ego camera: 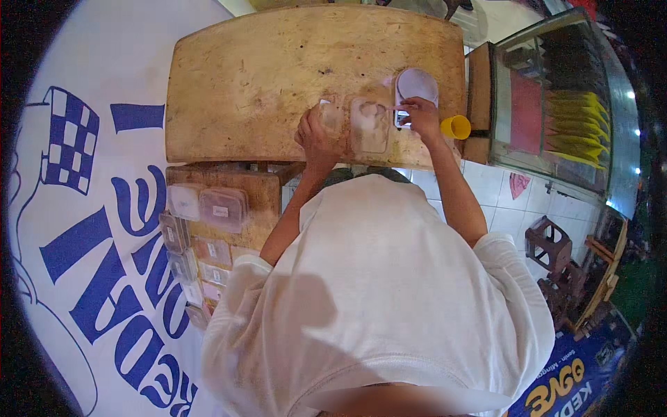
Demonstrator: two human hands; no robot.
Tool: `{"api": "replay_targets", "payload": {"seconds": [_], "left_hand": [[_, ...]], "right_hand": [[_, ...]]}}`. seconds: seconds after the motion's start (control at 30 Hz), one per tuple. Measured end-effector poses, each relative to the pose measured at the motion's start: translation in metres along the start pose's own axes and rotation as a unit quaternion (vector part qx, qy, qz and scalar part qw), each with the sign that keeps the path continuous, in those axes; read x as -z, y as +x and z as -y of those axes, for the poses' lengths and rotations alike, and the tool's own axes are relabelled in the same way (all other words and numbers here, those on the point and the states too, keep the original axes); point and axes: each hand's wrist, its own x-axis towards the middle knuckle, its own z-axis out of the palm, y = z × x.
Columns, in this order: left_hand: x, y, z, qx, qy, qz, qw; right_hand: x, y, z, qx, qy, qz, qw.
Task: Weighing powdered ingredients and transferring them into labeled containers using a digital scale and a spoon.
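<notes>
My left hand (315, 135) rests at the near edge of the wooden table, its fingers around the side of a small translucent plastic container (331, 117). Right of it lies a clear rectangular plastic container (371, 138) with pale, whitish lumps in it. My right hand (423, 119) is over the front of a white digital kitchen scale (417, 83). Between its fingers is a thin pinkish utensil (398, 108) that points left toward the rectangular container; its exact kind is too blurred to tell. The scale's round platform shows beyond the hand.
A yellow plastic cup (456, 127) stands right of my right hand. Lidded plastic containers (223, 208) cover part of a lower wooden surface (260, 198) at left. A glass display case (552, 104) is at right, with dark plastic stools (548, 244) below it.
</notes>
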Motion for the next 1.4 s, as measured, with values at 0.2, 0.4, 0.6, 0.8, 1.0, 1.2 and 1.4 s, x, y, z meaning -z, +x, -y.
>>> {"api": "replay_targets", "payload": {"seconds": [0.2, 0.4, 0.6, 0.8, 1.0, 1.2, 1.4], "left_hand": [[-0.008, 0.008, -0.010, -0.016, 0.009, 0.029, 0.999], [-0.021, 0.015, -0.020, -0.072, -0.020, 0.055, 0.996], [-0.017, 0.018, -0.024, -0.083, -0.043, 0.035, 0.995], [-0.008, 0.013, -0.009, -0.022, 0.000, 0.019, 1.000], [0.001, 0.012, -0.009, -0.031, 0.012, -0.012, 0.999], [0.003, 0.011, -0.013, -0.037, -0.003, -0.028, 0.999], [0.004, 0.012, -0.015, -0.037, 0.004, -0.014, 0.999]], "right_hand": [[0.035, -0.055, 0.050, -0.023, 0.127, -0.032, 0.991], [0.012, -0.084, 0.072, 0.175, 0.088, 0.024, 0.980], [0.002, -0.089, 0.085, 0.244, -0.013, 0.046, 0.969], [0.018, -0.061, 0.071, 0.150, -0.030, -0.042, 0.987], [-0.030, -0.021, 0.026, 0.205, -0.298, -0.093, 0.928], [-0.045, 0.011, -0.019, 0.184, -0.276, -0.024, 0.943], [0.000, -0.003, -0.002, 0.023, 0.020, 0.010, 0.999]]}}
